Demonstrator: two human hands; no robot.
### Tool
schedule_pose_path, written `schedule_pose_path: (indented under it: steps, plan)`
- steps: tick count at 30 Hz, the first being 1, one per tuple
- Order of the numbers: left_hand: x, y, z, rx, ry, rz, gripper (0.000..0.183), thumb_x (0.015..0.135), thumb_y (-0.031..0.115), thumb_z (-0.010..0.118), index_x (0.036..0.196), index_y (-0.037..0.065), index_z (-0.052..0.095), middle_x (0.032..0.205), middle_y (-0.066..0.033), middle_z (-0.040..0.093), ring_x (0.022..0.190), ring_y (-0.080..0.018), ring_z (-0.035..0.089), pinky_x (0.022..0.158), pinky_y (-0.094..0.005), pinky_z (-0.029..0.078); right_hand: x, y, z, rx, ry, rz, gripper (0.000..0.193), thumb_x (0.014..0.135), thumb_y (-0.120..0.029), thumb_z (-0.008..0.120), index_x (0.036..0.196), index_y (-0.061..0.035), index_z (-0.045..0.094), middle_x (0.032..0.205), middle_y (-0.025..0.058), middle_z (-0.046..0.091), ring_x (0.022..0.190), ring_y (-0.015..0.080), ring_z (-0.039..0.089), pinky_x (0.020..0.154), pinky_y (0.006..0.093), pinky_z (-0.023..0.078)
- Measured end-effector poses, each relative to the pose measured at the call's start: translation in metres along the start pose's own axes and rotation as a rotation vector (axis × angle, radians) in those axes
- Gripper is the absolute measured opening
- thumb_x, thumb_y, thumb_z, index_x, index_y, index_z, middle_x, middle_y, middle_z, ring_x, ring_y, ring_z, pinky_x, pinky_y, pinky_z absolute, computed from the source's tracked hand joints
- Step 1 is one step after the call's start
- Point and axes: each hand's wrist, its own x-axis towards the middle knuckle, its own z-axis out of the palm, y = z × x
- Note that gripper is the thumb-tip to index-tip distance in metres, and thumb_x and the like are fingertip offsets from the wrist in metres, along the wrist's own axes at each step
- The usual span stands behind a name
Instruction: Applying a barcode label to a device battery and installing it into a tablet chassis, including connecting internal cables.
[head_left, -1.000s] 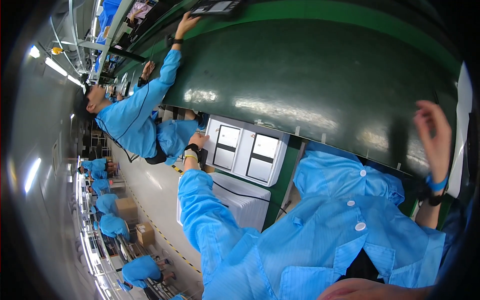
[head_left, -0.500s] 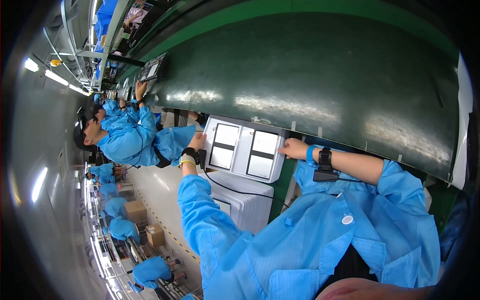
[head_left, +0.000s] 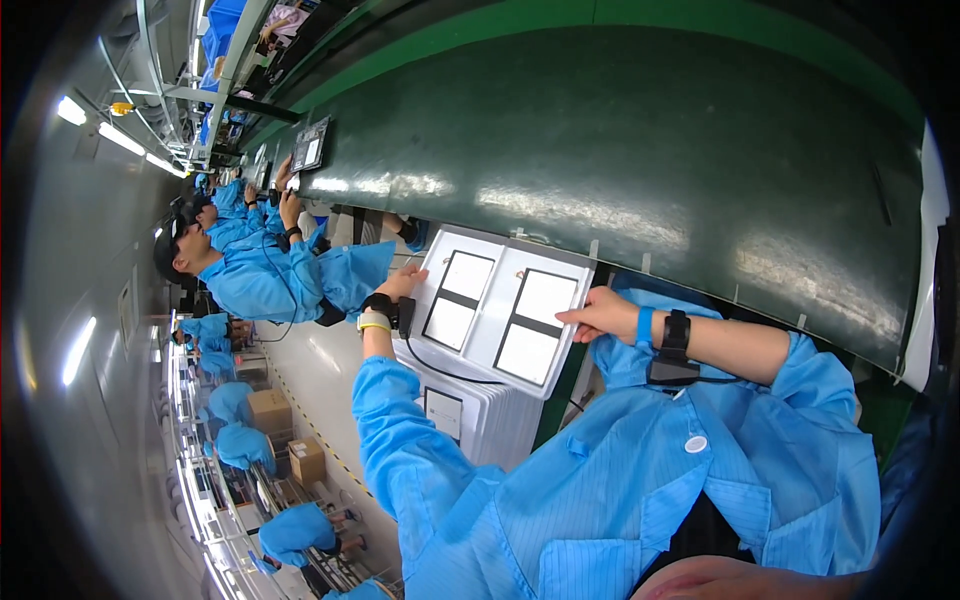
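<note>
A white plastic tray (head_left: 487, 308) with two compartments is held by its opposite edges. Each compartment has a flat black-edged panel with two white areas; the left panel (head_left: 459, 300) and the right panel (head_left: 530, 325) lie flat in it. My left hand (head_left: 402, 284) grips the tray's left edge, fingers closed on the rim. My right hand (head_left: 603, 314) pinches the right edge. Below the tray stands a stack of similar white trays (head_left: 500, 415), partly covered by it; a dark-framed piece (head_left: 443, 412) shows in the stack's left part.
A long dark green conveyor belt (head_left: 640, 150) runs along the far side, with small tabs on its near edge. At left a co-worker in a blue smock (head_left: 265, 272) handles a dark framed device (head_left: 311, 145) over the belt. Cardboard boxes (head_left: 307, 459) stand farther off. A black cable (head_left: 450, 372) hangs from my left wrist.
The tray has turned slightly and come nearer to me, its right edge moving outward and lower. Both hands keep their hold. More of the stack's left part shows.
</note>
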Motion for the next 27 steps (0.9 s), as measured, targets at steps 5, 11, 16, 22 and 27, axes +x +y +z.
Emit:
schedule_pose_path:
  steps: [5, 11, 16, 22, 27]
  plan:
    - [-0.036, 0.046, -0.006, 0.043, -0.023, -0.16, 0.072, 0.1, 0.047, 0.065, 0.153, 0.001, 0.054, 0.136, -0.0135, 0.067, 0.119, -0.0242, 0.063, 0.104, -0.0331, 0.048, -0.038, -0.009, 0.014, 0.085, -0.164, -0.067, 0.043, 0.096, -0.026, 0.083, 0.123, 0.0049, 0.07, 0.105, 0.0119, 0.076, 0.077, 0.0125, 0.074, 0.069, 0.0232, 0.063]
    - [-0.099, 0.101, -0.034, 0.141, -0.024, -0.136, 0.045, 0.099, 0.041, 0.066, 0.124, 0.004, 0.07, 0.1, -0.0035, 0.065, 0.087, -0.0157, 0.057, 0.077, -0.0291, 0.046, -0.082, -0.022, 0.045, -0.017, -0.385, -0.159, 0.052, 0.095, -0.033, 0.083, 0.126, 0.0056, 0.067, 0.109, 0.015, 0.075, 0.079, 0.0149, 0.075, 0.068, 0.0244, 0.064]
    - [-0.098, 0.156, -0.069, 0.13, 0.008, 0.222, 0.029, 0.102, 0.034, 0.067, 0.11, 0.006, 0.069, 0.089, 0.0018, 0.061, 0.08, -0.0106, 0.053, 0.069, -0.0289, 0.045, -0.115, -0.036, 0.036, -0.07, -0.372, -0.273, 0.047, 0.098, -0.033, 0.08, 0.124, 0.0044, 0.068, 0.104, 0.0132, 0.075, 0.076, 0.0132, 0.074, 0.065, 0.0245, 0.062]
    - [-0.016, 0.327, -0.057, 0.246, 0.208, 0.806, 0.037, 0.104, 0.035, 0.064, 0.117, 0.0, 0.067, 0.102, -0.0114, 0.071, 0.094, -0.019, 0.064, 0.084, -0.0354, 0.053, -0.174, -0.061, -0.019, 0.017, 0.131, -0.498, 0.035, 0.102, -0.021, 0.075, 0.123, 0.0043, 0.064, 0.101, 0.0116, 0.075, 0.077, 0.015, 0.075, 0.061, 0.0249, 0.058]
    - [-0.008, 0.486, -0.001, 0.276, 0.151, 1.033, 0.04, 0.101, 0.035, 0.069, 0.122, 0.002, 0.072, 0.109, -0.0124, 0.077, 0.099, -0.024, 0.071, 0.089, -0.0359, 0.055, -0.24, -0.042, -0.061, 0.141, 0.449, -0.569, 0.032, 0.107, -0.024, 0.067, 0.121, 0.0056, 0.066, 0.101, 0.0137, 0.075, 0.077, 0.0163, 0.073, 0.066, 0.0267, 0.058]
